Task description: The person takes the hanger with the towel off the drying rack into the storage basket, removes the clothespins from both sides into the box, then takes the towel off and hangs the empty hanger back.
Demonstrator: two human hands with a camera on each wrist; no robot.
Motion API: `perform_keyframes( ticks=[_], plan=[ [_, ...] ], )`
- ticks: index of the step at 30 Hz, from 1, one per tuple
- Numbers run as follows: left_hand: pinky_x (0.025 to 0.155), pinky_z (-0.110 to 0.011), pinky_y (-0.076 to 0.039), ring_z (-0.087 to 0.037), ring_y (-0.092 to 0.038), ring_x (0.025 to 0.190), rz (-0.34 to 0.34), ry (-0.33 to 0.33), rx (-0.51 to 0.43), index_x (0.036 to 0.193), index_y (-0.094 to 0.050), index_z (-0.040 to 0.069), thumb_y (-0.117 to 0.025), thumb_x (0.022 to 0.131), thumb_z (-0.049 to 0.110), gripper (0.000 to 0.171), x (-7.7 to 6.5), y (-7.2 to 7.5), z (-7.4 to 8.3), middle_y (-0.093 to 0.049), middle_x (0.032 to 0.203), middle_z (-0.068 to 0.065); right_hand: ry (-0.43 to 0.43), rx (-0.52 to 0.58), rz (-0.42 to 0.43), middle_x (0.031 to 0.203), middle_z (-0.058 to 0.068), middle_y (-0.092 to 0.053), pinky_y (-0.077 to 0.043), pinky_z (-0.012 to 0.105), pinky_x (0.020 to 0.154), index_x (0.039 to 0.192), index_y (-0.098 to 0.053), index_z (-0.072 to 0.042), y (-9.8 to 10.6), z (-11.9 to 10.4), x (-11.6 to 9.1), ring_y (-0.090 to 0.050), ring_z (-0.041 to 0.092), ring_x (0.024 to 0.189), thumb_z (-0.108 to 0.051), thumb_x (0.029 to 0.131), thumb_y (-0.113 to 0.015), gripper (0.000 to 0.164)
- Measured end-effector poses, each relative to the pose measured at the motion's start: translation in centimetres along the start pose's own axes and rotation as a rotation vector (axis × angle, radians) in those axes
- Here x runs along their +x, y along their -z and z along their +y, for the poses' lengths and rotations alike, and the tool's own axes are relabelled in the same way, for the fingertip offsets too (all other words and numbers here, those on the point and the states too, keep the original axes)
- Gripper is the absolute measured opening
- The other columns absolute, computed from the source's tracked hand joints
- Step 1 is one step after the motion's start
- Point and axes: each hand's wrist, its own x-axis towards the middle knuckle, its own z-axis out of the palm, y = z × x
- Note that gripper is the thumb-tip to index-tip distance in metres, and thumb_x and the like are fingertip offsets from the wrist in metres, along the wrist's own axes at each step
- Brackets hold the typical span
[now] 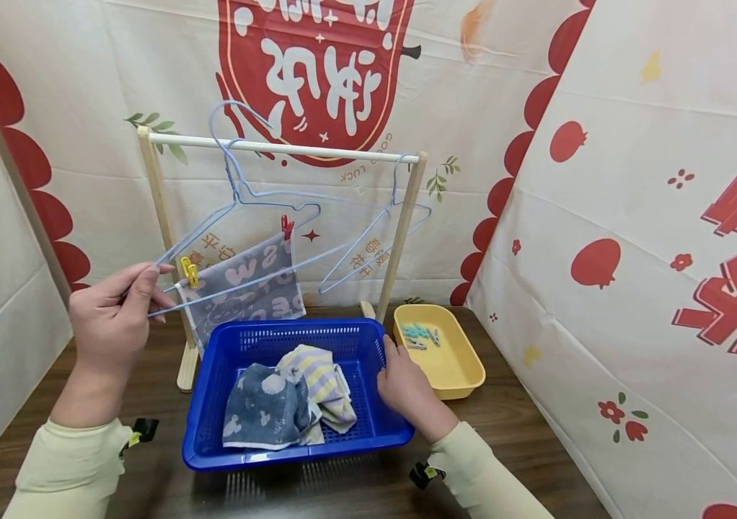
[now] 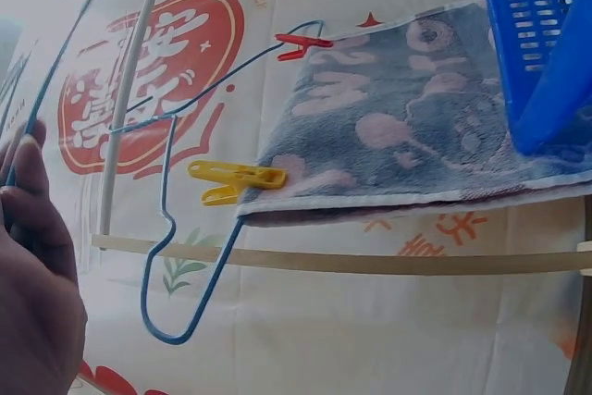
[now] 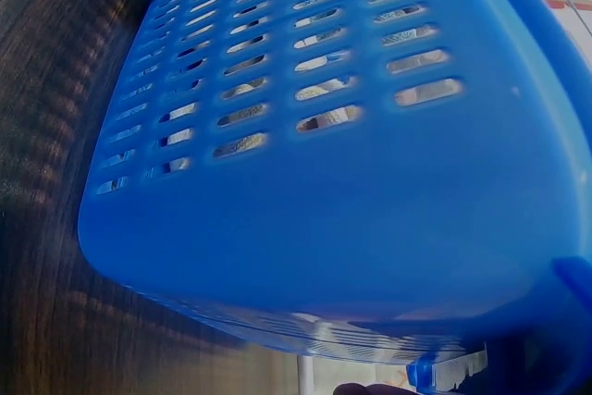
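Your left hand [image 1: 112,310] pinches one end of a blue wire hanger [image 1: 252,282] above the left part of the tabletop [image 1: 505,454]; you cannot tell whether its hook touches the white rod [image 1: 316,148]. Your right hand [image 1: 410,386] grips the right rim of the blue basket [image 1: 297,455], mid-tabletop, in front of the wooden rack [image 1: 399,238]. Inside: grey cloth [image 1: 265,407] beside striped cloth [image 1: 323,375]. A hung cloth [image 1: 239,306], pegged by a yellow clothespin [image 1: 190,272] and a red clothespin [image 1: 287,228], drops behind the basket's far rim; contact unclear. Another hanger [image 1: 355,249] hangs by the right post. Margins: the yellow tray [image 1: 459,360], with clothespins [image 1: 415,330], takes the far right corner, just beside the basket, so room there is tight. Wood shows along the left edge, and between basket and right edge, nearer you than the tray.
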Motion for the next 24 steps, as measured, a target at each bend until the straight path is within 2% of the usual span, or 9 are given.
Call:
perform_keyframes(
  ticks=[4, 8, 11, 15, 18, 23, 24],
  plan=[
    [0.055, -0.01, -0.051, 0.004, -0.066, 0.057, 0.065, -0.006, 0.021, 0.108, -0.081, -0.013, -0.069, 0.102, -0.013, 0.014, 0.6, -0.2, 0.4, -0.072, 0.071, 0.009, -0.001, -0.002, -0.002, 0.138, 0.029, -0.062, -0.062, 0.057, 0.09, 0.166, -0.042, 0.003, 0.0, 0.1, 0.0, -0.072, 0.04, 0.105, -0.011, 0.106, -0.065, 0.066],
    [0.055, -0.01, -0.05, 0.004, -0.065, 0.057, 0.081, -0.025, 0.031, 0.109, -0.082, -0.011, -0.071, 0.102, -0.013, 0.013, 1.0, -0.6, 0.5, -0.072, 0.071, 0.008, -0.009, 0.003, -0.011, 0.138, 0.029, -0.062, -0.062, 0.056, 0.091, 0.166, -0.041, 0.003, 0.1, 0.1, 0.1, -0.072, 0.039, 0.105, -0.012, 0.106, -0.064, 0.066],
    [0.056, -0.009, -0.05, 0.005, -0.065, 0.058, 0.069, -0.025, 0.069, 0.11, -0.083, -0.009, -0.072, 0.102, -0.011, 0.014, 1.2, -1.2, 0.5, -0.072, 0.072, 0.006, -0.021, 0.01, -0.019, 0.139, 0.028, -0.062, -0.062, 0.056, 0.092, 0.167, -0.04, 0.003, 0.1, 0.0, 0.0, -0.071, 0.038, 0.106, -0.013, 0.107, -0.064, 0.066],
    [0.059, -0.007, -0.049, 0.009, -0.062, 0.06, 0.041, -0.03, 0.159, 0.112, -0.084, -0.006, -0.073, 0.103, -0.006, 0.014, 1.7, -2.2, 0.7, -0.074, 0.072, -0.008, -0.029, 0.01, -0.024, 0.14, 0.028, -0.061, -0.062, 0.056, 0.093, 0.167, -0.04, 0.002, 0.1, -0.1, 0.0, -0.071, 0.038, 0.107, -0.013, 0.107, -0.064, 0.067],
    [0.06, -0.005, -0.046, 0.011, -0.059, 0.06, 0.028, -0.061, 0.214, 0.112, -0.083, -0.005, -0.073, 0.104, -0.003, 0.013, 2.4, -3.2, 0.9, -0.074, 0.071, -0.018, -0.031, 0.004, -0.025, 0.141, 0.027, -0.061, -0.062, 0.055, 0.093, 0.167, -0.04, 0.001, 0.0, 0.0, 0.1, -0.071, 0.038, 0.108, -0.013, 0.107, -0.064, 0.066],
    [0.062, -0.003, -0.043, 0.009, -0.059, 0.063, -0.007, -0.109, 0.277, 0.111, -0.083, -0.004, -0.074, 0.105, 0.001, 0.012, 3.5, -4.7, 1.3, -0.075, 0.071, -0.016, -0.03, 0.02, -0.024, 0.14, 0.029, -0.061, -0.061, 0.058, 0.094, 0.167, -0.04, 0.002, -0.3, 0.2, 0.3, -0.071, 0.041, 0.108, -0.011, 0.106, -0.063, 0.066],
    [0.062, -0.003, -0.042, 0.005, -0.06, 0.063, -0.015, -0.115, 0.286, 0.11, -0.083, -0.004, -0.074, 0.105, 0.002, 0.012, 3.6, -4.9, 1.4, -0.075, 0.071, -0.015, 0.001, 0.017, -0.001, 0.139, 0.028, -0.061, -0.061, 0.057, 0.092, 0.169, -0.038, -0.001, -1.3, 1.4, 0.7, -0.071, 0.039, 0.106, -0.016, 0.109, -0.062, 0.067]
  ],
)
